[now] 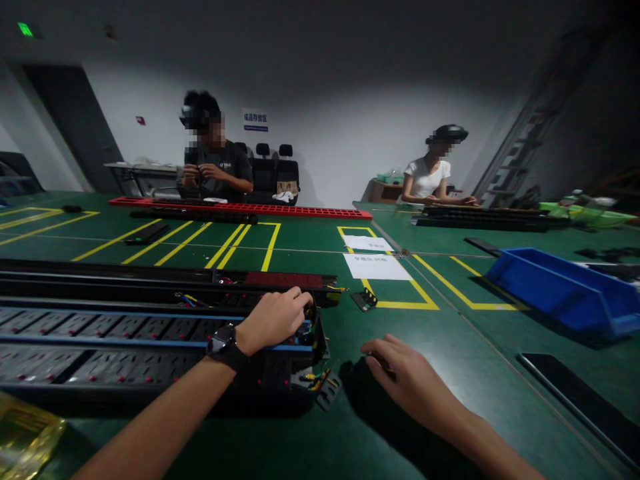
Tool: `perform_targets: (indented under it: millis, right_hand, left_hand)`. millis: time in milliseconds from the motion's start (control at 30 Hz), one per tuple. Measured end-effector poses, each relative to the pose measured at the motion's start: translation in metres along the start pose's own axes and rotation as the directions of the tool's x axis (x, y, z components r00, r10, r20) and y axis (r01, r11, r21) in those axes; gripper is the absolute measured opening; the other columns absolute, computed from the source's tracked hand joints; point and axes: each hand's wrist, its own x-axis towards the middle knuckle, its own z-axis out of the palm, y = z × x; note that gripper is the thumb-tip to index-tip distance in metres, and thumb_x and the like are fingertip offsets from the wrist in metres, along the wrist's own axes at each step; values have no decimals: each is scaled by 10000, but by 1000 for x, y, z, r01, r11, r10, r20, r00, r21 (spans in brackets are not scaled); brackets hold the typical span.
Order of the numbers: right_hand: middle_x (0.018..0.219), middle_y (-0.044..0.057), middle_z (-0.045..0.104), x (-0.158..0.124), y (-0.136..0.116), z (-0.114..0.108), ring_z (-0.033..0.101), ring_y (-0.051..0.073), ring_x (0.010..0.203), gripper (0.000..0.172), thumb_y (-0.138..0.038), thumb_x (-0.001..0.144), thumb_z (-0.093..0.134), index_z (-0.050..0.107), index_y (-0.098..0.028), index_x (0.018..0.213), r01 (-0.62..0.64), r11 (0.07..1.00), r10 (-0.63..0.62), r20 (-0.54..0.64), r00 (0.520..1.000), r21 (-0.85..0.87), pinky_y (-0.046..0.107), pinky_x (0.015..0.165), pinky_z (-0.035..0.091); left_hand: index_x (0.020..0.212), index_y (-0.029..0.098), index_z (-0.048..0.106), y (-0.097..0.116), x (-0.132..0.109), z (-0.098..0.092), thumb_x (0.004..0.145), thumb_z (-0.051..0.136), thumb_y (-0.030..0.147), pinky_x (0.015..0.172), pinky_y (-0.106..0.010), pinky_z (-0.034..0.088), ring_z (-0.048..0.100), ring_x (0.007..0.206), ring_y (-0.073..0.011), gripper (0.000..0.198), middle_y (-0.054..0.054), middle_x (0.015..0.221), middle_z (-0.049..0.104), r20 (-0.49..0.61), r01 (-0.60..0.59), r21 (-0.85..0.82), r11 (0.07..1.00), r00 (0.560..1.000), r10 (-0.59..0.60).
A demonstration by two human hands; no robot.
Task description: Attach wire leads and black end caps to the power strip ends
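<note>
My left hand (275, 319), with a dark watch on its wrist, lies over the right end of a long black power strip (135, 327) with blue edges. Its fingers curl down onto the strip's end, their tips partly hidden. Nearer to me is a second power strip (135, 365), with loose coloured wires and a small black end plate (329, 390) at its right end. My right hand (405, 373) hovers over the table to the right, fingers bent inward around something small and dark that I cannot make out.
Another small black plate (364, 300) lies near paper sheets (377, 267) on the green table (425, 333). On the right are a blue bin (565, 287) and a phone (575, 400). Shiny yellow packaging (27, 433) is lower left. Two people sit beyond a red rail (300, 211) and black strips.
</note>
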Motion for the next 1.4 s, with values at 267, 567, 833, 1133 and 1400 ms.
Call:
perform_targets:
  millis: [267,567,833,1133,1400]
  right_hand:
    - [964,61,713,-1,1,1,692,255,889,189,-111,966,560,662,-254,1036,-19,1000,20,166,986,-5,375,750,547]
    - [938,54,714,1,2,-2,679,245,871,155,-151,941,595,682,-270,985,-74,995,62,173,983,62,367,741,539]
    - [893,46,720,6,20,9,686,234,828,156,-292,1009,572,693,-268,914,-165,975,157,65,985,147,369,746,542]
    - [882,29,731,42,52,20,679,218,746,227,-350,965,604,630,-241,1162,-192,978,201,-131,971,77,345,716,538]
    - [897,15,759,97,70,32,705,235,777,252,-323,927,612,562,-279,1171,-142,986,145,-30,989,86,365,743,524]
  left_hand:
    - [1289,215,671,0,-1,0,1061,540,163,754,-363,587,751,888,-249,267,-74,1197,712,-9,-4,-13,1000,1000,4]
    - [1265,196,677,-2,-1,2,1046,535,157,715,-369,571,747,863,-260,264,-86,1167,716,-30,-19,-28,999,999,19]
    - [1277,206,672,0,0,-2,1047,534,154,743,-357,563,754,881,-264,273,-85,1187,727,-12,-10,-28,1000,1000,10]
    - [1270,198,679,0,-1,-5,1041,526,131,750,-392,588,766,899,-294,283,-90,1187,729,-16,-15,-21,1000,1000,15]
    - [1263,192,665,2,-3,-7,1049,530,145,730,-381,579,762,882,-288,257,-100,1160,716,-8,-13,-21,1000,1000,13]
